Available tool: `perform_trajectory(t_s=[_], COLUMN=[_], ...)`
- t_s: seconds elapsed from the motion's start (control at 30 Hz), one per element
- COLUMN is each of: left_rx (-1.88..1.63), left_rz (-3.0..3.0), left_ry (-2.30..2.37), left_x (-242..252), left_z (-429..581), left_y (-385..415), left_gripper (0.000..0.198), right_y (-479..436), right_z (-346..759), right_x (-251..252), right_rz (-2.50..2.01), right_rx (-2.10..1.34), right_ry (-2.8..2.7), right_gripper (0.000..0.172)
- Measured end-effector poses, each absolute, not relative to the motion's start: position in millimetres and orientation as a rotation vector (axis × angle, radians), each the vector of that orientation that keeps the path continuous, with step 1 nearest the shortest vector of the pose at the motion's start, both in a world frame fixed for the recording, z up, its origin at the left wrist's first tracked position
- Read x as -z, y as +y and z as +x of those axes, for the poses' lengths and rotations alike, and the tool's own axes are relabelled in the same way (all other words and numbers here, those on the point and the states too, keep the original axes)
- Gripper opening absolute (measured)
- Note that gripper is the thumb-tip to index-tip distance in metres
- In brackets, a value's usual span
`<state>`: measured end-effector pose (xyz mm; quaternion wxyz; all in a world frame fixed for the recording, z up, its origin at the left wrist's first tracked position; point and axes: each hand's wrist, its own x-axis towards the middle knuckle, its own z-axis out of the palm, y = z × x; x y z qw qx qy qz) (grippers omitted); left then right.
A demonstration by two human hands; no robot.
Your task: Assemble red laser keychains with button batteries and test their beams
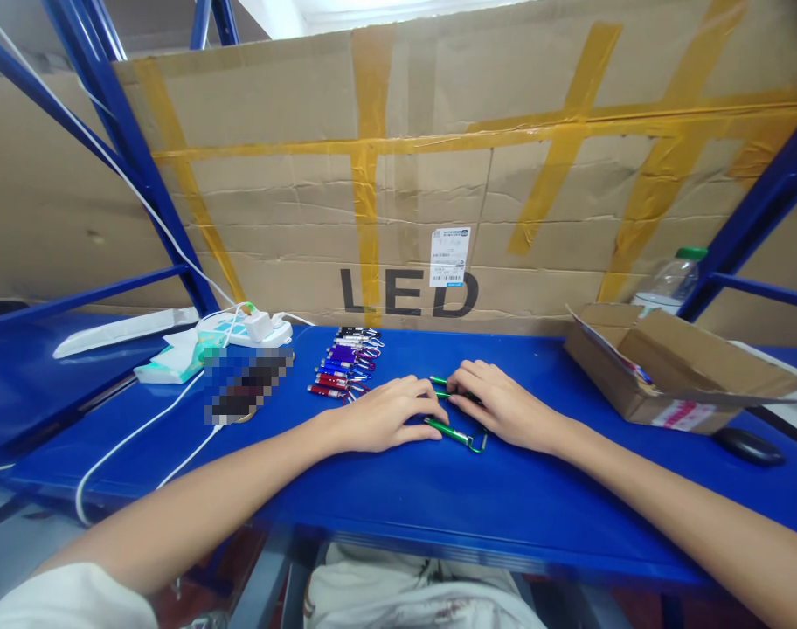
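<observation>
Between both hands, several green keychain flashlights lie on the blue tabletop (pixel 398 498). My left hand (pixel 391 415) rests low over the table, thumb and index finger closed around the tail end of the nearest green flashlight (pixel 457 432), whose carabiner clip points right. My right hand (pixel 500 402) has its fingers bent down onto another green flashlight (pixel 441 396) farther back, partly hidden under the fingertips. One more green flashlight (pixel 438 380) shows behind it. Left of my left hand, a column of keychain flashlights (pixel 339 367) in black, silver, purple, blue and red lies with clips to the right.
At left are a phone-like blurred object (pixel 251 384), a white power strip (pixel 258 328), cables and a tissue pack (pixel 169 362). An open cardboard box (pixel 674 376), a black computer mouse (pixel 749 445) and a plastic bottle (pixel 677 275) stand right. A large cardboard sheet (pixel 294 218) walls the back.
</observation>
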<state>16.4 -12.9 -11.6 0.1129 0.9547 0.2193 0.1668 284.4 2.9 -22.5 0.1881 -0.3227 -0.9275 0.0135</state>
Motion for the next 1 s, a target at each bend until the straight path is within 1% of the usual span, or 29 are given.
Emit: perform_trajectory(t_s=[0.13,0.27,0.37,0.53,0.63,0.7,0.77,0.87,1.0], left_rx=[-0.495,-0.547,-0.576,-0.607,-0.666,-0.682,-0.686,-0.706,-0.735], left_rz=[2.839,2.826,2.783,2.712,2.682,2.657,2.625,2.585,2.590], left_ry=[0.646,0.855,1.090,1.291,1.317,1.317,1.277,1.186,1.104], left_x=[14,15,14,11,11,11,10,8,7], left_z=[18,18,19,22,22,21,20,20,23], left_y=[-14,-13,-12,-10,-10,-10,-10,-14,-18], left_gripper=[0.020,0.021,0.022,0.023,0.023,0.024,0.024,0.022,0.023], right_y=[5,3,-2,-8,-7,-7,-10,-17,-25], right_z=[285,285,283,280,280,278,273,267,267], right_x=[25,24,19,9,9,12,16,18,17], right_rz=[-0.898,-0.863,-0.845,-0.944,-1.011,-1.032,-1.028,-0.987,-0.973], right_rx=[-0.006,-0.040,-0.159,-0.411,-0.546,-0.623,-0.672,-0.688,-0.615], right_ry=[-2.603,-2.554,-2.504,-2.446,-2.393,-2.309,-2.190,-2.171,-2.151], right_gripper=[0.019,0.025,0.030,0.026,0.027,0.031,0.031,0.031,0.032])
